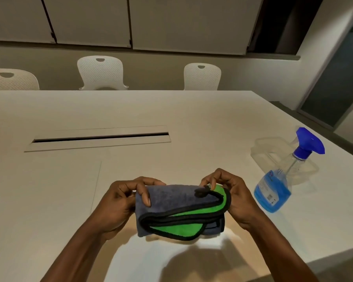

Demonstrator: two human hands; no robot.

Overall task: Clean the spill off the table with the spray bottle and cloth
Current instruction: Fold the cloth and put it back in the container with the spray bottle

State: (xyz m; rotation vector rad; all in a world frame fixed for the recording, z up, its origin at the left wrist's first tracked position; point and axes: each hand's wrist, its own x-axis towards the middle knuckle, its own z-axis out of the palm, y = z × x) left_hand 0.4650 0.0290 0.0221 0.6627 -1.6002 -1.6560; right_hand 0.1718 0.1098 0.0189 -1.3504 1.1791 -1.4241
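Cloth: one folded microfibre cloth [179,210], grey-blue on one face and bright green on the other, edged in black piping; we hold it up between both hands, above the near part of the table and at the middle of the view.
Spray bottle: one clear plastic spray bottle [281,180] with a blue trigger head, about a third full of blue liquid; it stands to our right on the table, well apart from the cloth and untouched.
Container: one clear plastic container [269,147], seen just behind the bottle on the tabletop.
Chairs: three white perforated plastic chairs [101,72] along the far side of the table.
Surface: one broad off-white table [49,190] with a long cable slot [100,138] set into its middle; we cannot make out any spill on it.
Room: pale wall panels [90,19] behind the chairs, a dark opening at upper right, and dim light with our shadow on the near edge.
Left hand: our left hand [120,202] curls around the cloth's left end, thumb lying over the top of the grey face.
Right hand: our right hand [230,196] grips the right end, fingers bent and pinching the black-edged corner.
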